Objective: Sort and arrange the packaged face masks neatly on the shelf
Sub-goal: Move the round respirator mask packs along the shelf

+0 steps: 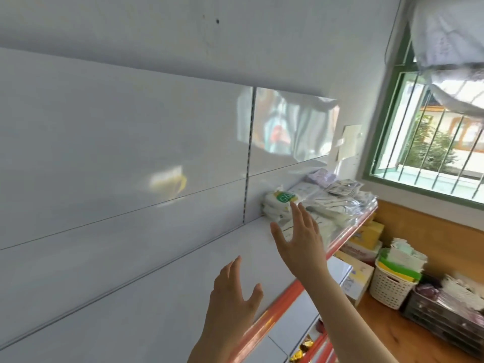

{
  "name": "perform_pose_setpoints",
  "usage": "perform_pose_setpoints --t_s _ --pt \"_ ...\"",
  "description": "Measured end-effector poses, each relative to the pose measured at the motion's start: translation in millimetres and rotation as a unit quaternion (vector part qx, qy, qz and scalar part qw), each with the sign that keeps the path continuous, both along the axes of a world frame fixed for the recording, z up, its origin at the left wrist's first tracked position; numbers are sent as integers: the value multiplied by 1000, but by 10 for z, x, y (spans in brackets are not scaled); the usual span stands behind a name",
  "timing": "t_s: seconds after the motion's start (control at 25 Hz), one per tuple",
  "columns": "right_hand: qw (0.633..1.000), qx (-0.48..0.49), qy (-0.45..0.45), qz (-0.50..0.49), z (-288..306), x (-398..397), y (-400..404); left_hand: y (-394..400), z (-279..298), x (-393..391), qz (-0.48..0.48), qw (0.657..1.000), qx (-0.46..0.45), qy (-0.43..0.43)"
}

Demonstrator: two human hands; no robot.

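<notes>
With both the right hand (301,239) and left hand (233,292) spread and holding nothing, the packaged face masks (314,208) are noted heaped at the shelf (157,297) far end; squaring into even stacks is advised.

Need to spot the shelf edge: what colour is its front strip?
Orange-red, on the shelf's front strip; clearest in the head view.

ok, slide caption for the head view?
Both hands open, right hand reaching toward packaged face masks on the shelf, left hand lower.
</notes>
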State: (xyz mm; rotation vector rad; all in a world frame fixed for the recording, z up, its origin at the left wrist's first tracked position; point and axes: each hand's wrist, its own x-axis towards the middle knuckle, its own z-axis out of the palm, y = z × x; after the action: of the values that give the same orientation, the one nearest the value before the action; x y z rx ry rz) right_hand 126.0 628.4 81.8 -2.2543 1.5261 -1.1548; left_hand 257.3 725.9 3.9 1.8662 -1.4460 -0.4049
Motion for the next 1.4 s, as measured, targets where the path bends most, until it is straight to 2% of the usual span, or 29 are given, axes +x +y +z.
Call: perform_pose_setpoints --t_s 0.32,0.52,0.64,0.72,0.76,0.88,0.92,0.96,1.0,1.04,1.08,1.12,1.2,1.28,1.36,1.4 --pt "999 15 39 -29 -90 -182 -1408 -1269 17 -10 -46 997 58 -3" --pt "991 58 117 15 -385 -160 -2657 -1988 7 59 -3 997 72 9" --pt "974 85 197 71 -612 -131 -3360 -2374 13 80 56 994 61 72" --pt "974 76 192 93 -711 -155 -3608 -2579 27 31 90 986 34 133" --pt "980 68 160 93 -725 -190 -3690 -2721 42 -21 111 980 15 166" --pt "995 49 17 80 -701 -262 -3645 -3061 114 -216 159 940 -23 301" --pt "992 44 -51 105 -688 -294 -3553 -3137 165 -289 150 909 -47 386" --pt "982 26 -102 160 -683 -335 -3453 -3196 230 -344 135 860 -74 486" --pt "966 -4 -107 235 -699 -373 -3341 -3200 322 -362 123 807 -89 571" --pt "949 -36 -70 307 -743 -403 -3250 -3162 395 -335 111 770 -93 621" --pt "927 -57 -26 371 -795 -439 -3208 -3111 424 -274 102 767 -81 628" --pt "906 -52 7 419 -821 -472 -3235 -3052 430 -227 102 777 -69 617" --pt "886 10 46 461 -800 -511 -3400 -2976 334 -178 154 801 -64 574" --pt "914 96 12 394 -771 -503 -3554 -2925 199 -163 215 780 -105 579" --pt "940 212 -62 259 -689 -441 -3690 -2862 140 -210 233 737 -162 613" --pt "957 212 -39 193 -664 -396 -3745 -2844 138 -239 233 715 -184 633"
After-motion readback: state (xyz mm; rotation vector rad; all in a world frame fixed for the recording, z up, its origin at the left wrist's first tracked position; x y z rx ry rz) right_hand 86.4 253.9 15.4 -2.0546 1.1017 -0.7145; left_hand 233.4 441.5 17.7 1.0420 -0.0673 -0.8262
